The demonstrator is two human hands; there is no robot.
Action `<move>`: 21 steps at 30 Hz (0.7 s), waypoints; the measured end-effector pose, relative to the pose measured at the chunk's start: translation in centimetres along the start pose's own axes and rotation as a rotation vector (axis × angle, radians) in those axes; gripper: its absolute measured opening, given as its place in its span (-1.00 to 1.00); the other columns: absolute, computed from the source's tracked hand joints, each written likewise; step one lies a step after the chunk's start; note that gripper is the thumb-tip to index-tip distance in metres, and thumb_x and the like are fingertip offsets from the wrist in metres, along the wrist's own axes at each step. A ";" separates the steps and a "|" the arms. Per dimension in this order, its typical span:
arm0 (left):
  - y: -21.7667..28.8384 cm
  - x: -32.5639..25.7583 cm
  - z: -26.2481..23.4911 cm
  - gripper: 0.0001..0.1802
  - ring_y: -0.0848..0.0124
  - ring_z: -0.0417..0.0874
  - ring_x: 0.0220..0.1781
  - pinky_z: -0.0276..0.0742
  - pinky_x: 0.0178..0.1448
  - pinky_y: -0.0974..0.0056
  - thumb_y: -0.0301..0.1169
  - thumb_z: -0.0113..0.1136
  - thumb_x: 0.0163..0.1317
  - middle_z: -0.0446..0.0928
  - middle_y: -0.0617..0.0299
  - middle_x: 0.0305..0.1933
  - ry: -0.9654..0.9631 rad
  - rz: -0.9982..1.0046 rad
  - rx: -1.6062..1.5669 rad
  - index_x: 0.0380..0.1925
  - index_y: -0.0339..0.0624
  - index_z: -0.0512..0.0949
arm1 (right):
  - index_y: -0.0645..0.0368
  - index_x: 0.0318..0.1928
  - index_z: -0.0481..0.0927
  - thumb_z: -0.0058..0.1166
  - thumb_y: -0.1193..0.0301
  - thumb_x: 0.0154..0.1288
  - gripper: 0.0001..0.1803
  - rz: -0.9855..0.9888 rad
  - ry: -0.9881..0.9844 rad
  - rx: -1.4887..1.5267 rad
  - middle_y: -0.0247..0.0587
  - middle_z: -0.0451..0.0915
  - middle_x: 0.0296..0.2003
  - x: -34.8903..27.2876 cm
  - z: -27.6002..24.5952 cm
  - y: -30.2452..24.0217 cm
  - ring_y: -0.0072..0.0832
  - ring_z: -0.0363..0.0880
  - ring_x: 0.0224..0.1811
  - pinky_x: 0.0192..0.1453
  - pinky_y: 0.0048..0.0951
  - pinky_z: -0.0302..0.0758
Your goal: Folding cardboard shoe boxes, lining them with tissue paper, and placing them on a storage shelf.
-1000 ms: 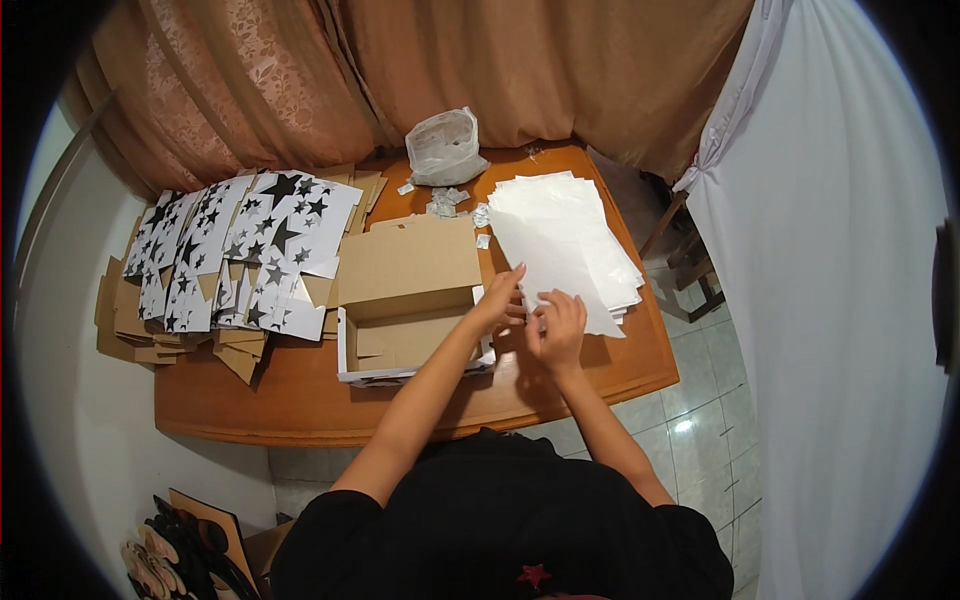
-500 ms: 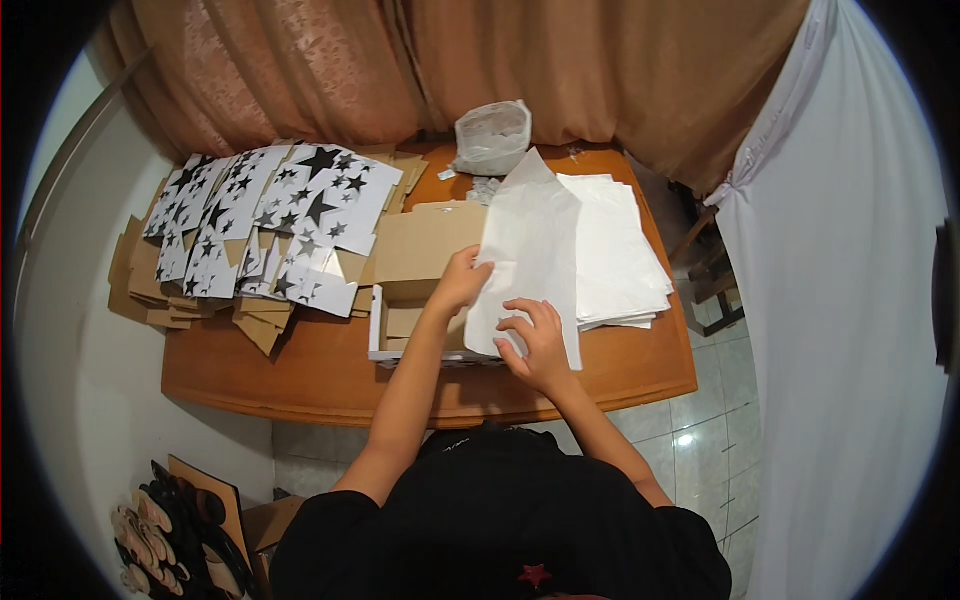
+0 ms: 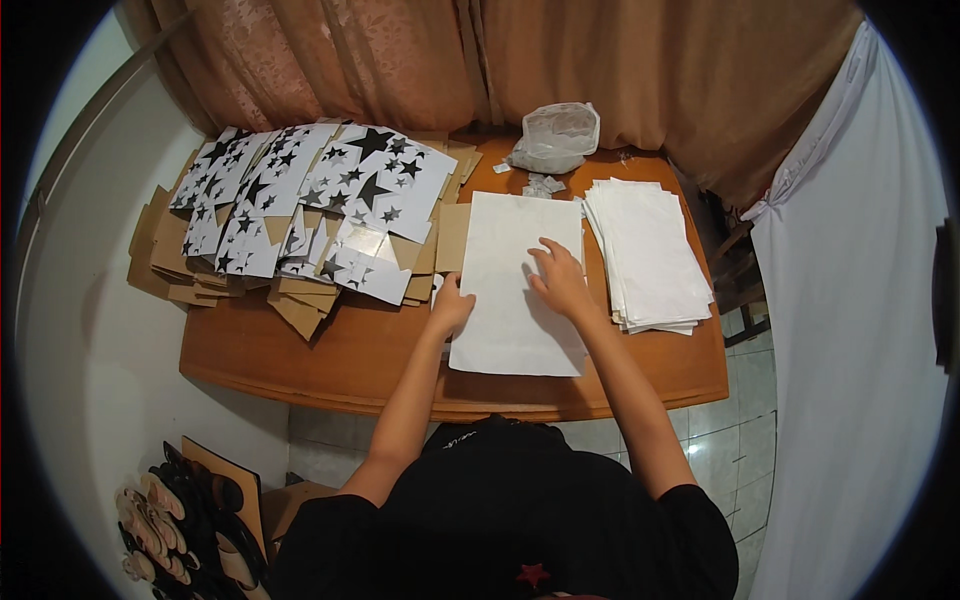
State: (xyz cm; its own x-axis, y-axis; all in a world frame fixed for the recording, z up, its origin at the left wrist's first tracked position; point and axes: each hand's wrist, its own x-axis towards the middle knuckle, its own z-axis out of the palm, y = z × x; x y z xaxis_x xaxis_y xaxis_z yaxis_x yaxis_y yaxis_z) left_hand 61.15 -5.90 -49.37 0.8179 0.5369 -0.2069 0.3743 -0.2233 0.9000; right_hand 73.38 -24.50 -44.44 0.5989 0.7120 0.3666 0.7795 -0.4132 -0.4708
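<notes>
A white paper sheet (image 3: 515,330) is spread over the open cardboard box (image 3: 452,245) and hides most of it. Only a strip of the box's brown lid and a bit of its white side show at the left. My left hand (image 3: 453,306) pinches the sheet's left edge, thumb on top, its other fingers partly hidden. My right hand (image 3: 562,281) is over the right half of the sheet, fingers apart and holding nothing. Whether its fingertips touch the paper I cannot tell. To the right lies a stack of white paper sheets (image 3: 655,260).
Flat cardboard pieces (image 3: 365,185) printed with black and grey stars are piled on the left of the wooden table (image 3: 300,365). At the back stands a clear plastic bag (image 3: 560,137), with small packets (image 3: 543,185) before it. Shoes (image 3: 160,520) hang at lower left.
The sheet, earlier tilted up and curved beside the box, now lies flatter across it. My right hand has moved up over the sheet. The whole view has shifted a little.
</notes>
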 end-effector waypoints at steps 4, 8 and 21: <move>5.1 -4.0 -1.0 -0.37 0.02 0.50 0.00 0.41 0.06 0.14 -0.54 0.13 -0.04 0.46 -0.13 -0.02 -0.009 0.079 0.357 0.11 -0.32 0.20 | -0.06 0.07 0.42 0.10 0.29 0.11 -0.55 0.157 -0.112 -0.137 -0.17 0.17 0.25 0.8 2.1 2.4 -0.12 0.03 0.35 0.26 0.26 0.03; 6.8 -6.8 -0.8 -0.46 0.03 0.41 0.09 0.41 0.05 0.08 -0.44 0.23 -0.02 0.38 -0.12 0.05 0.188 0.342 0.710 0.03 -0.25 0.36 | -0.07 0.07 0.43 0.11 0.28 0.10 -0.54 0.172 -0.175 -0.186 -0.16 0.19 0.24 1.1 2.9 1.6 -0.08 0.02 0.34 0.28 0.24 0.01; 1.8 -0.4 3.8 -0.06 -0.08 -0.24 0.44 -0.20 0.41 -0.10 0.47 -0.42 0.04 -0.08 -0.06 0.41 -1.067 0.294 0.692 0.25 0.06 0.25 | -0.09 0.05 0.44 0.15 0.32 0.05 -0.52 0.117 -0.101 -0.241 -0.18 0.24 0.19 1.3 3.5 1.4 -0.06 0.08 0.29 0.26 0.13 0.06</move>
State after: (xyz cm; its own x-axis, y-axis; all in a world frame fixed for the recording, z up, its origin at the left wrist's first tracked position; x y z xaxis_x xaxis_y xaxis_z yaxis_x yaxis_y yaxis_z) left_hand 63.11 -9.61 -49.13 0.7294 -0.4383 -0.5252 0.0075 -0.7626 0.6468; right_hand 74.62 -22.16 -47.41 0.6752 0.6998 0.2332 0.7347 -0.6101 -0.2965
